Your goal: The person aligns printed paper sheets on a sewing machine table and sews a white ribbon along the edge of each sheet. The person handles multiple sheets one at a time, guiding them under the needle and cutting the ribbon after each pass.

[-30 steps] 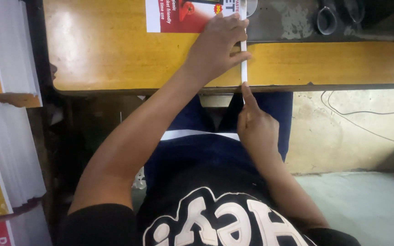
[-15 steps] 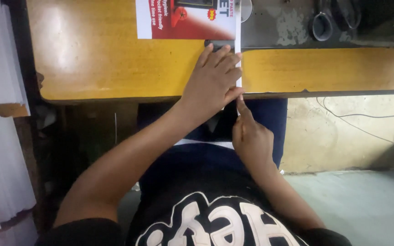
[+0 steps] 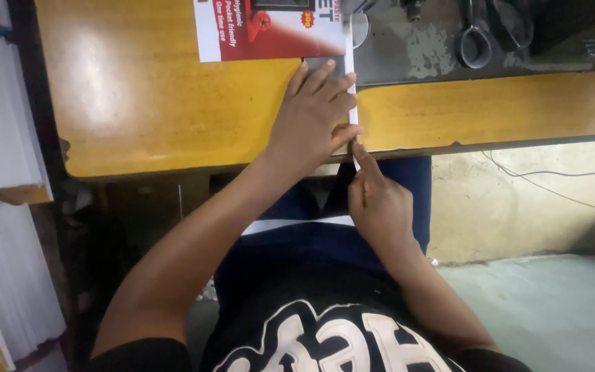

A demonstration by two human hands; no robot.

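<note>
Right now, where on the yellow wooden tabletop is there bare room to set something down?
The glossy yellow wooden tabletop is bare left of the left hand, below the red-and-white printed sheet. A narrower bare strip runs right of the hands. It is crowded around the metal scissors.

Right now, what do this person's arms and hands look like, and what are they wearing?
Both arms are bare to the upper arm; the left hand and right hand have no gloves, rings, watch or bands that show. The person wears a black short-sleeved shirt with large white outlined lettering across the chest, and dark blue trousers.
</note>
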